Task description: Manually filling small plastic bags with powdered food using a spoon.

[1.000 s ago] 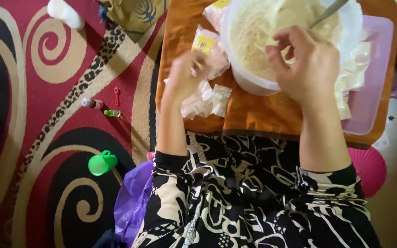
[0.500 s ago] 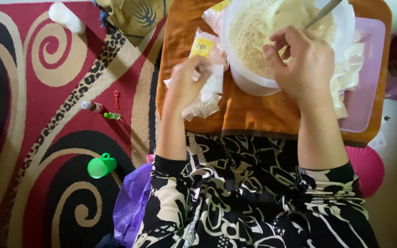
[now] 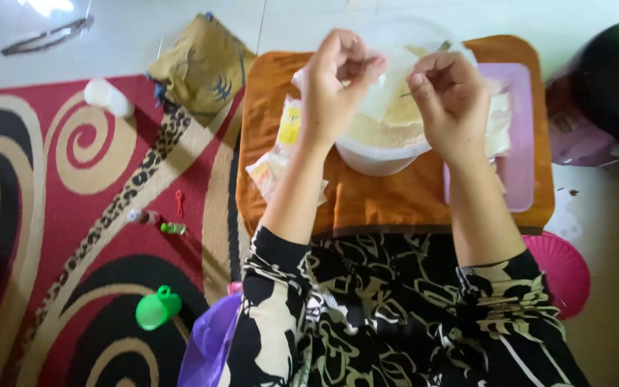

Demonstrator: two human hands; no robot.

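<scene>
The small clear plastic bag (image 3: 385, 89) hangs between your two hands, raised above the white bowl (image 3: 367, 152) of pale powder, and its top edge runs roughly side to side from one hand to the other, so the bag's length drops toward the bowl below it. Your left hand (image 3: 338, 79) pinches the bag's left side, fingers curled nearly closed with thumb against the fingertips; your right hand (image 3: 449, 89) is closed in the same pinching way at the bag's right side, though you cannot tell from here just how much of the film it has hold of. Both hands sit about level and equally close to the bag, the left a touch higher, so neither is the nearer one; the bag lies straight between them, and the bowl is directly beneath and slightly toward you. A metal spoon handle (image 3: 442, 46) sticks out of the bowl just beyond your right hand, close to its knuckles but apart from them. The bowl stands on an orange cloth (image 3: 395, 201), with a pink tray (image 3: 521, 143) touching it to the right and a heap of more small bags (image 3: 281, 161) just left of it, beside your left forearm. Well apart on the red patterned carpet (image 3: 59, 215) lie a green cup (image 3: 155, 309) and a white bottle (image 3: 107, 97).
</scene>
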